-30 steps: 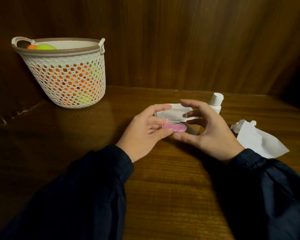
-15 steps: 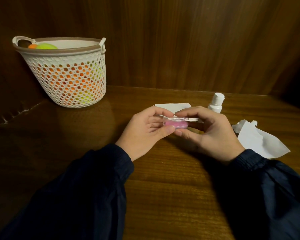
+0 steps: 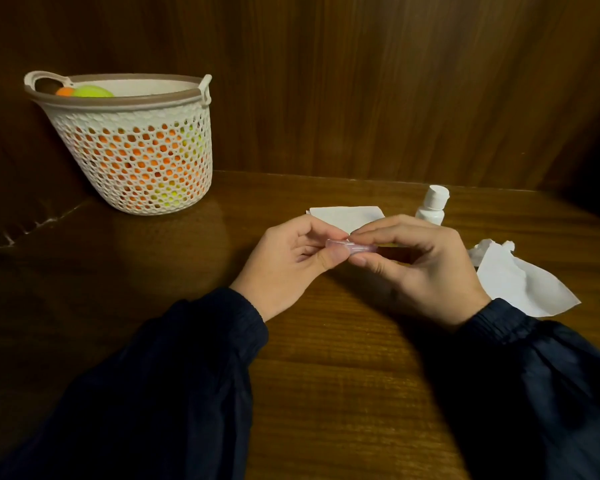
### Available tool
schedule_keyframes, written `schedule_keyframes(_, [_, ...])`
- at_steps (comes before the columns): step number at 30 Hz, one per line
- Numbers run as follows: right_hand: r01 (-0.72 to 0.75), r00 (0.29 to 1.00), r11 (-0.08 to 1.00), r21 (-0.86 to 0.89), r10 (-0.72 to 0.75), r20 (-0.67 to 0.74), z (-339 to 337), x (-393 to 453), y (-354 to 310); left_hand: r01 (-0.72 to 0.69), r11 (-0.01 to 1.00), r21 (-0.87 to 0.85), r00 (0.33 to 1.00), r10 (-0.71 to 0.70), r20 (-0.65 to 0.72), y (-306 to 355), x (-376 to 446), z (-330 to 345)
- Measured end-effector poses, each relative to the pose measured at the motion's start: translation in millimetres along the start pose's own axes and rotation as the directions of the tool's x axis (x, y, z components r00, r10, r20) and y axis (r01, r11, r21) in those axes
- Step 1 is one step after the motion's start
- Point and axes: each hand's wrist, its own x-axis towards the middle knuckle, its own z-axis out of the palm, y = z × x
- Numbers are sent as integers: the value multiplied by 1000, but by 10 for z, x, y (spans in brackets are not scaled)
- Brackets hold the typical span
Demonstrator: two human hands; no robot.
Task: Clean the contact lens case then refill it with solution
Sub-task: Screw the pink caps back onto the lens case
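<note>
sleeves (image 3: pixel 194 386): dark, nearest, lying over the worktop (image 3: pixel 333 393).
left hand (image 3: pixel 284 268): thumb and curled fingers pinch the left end of the case.
right hand (image 3: pixel 420 268): thumb and forefinger pinch the right end.
case (image 3: pixel 355 246): pink, lid down, held between both hands just above the worktop.
tissue (image 3: pixel 520 282): crumpled, right of the right hand.
paper (image 3: pixel 347 216): flat, behind the hands.
bottle (image 3: pixel 433 206): white, upright, behind the right hand.
basket (image 3: pixel 136 150): far left, orange and green things inside.
</note>
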Motion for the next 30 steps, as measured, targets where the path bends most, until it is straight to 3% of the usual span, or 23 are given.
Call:
schedule_keyframes(5, [-64,996,998,8,63,58,-21,3,-12,8,998,65,999,-10,31,-31,-2,-12])
schedule_keyframes(12, [-313,907,948,-63,318,277,-50,-13,63,74,909,410,985,-131,113,-90,-3,-23])
schedule_keyframes(22, [-358,868,931,-74,361,342,-61,-25,127,31,850,527,984,-119,134,-128,-3,-56])
schedule_keyframes(26, [-368,896,924,-102,382,226,-43,-64,68,0,868,496,997,-40,71,-116,-37,-40])
schedule_keyframes(30, [-414,910,908,-64,413,-19,-58,-198,-159,23,879,476,981,71,-178,-8,-209,-15])
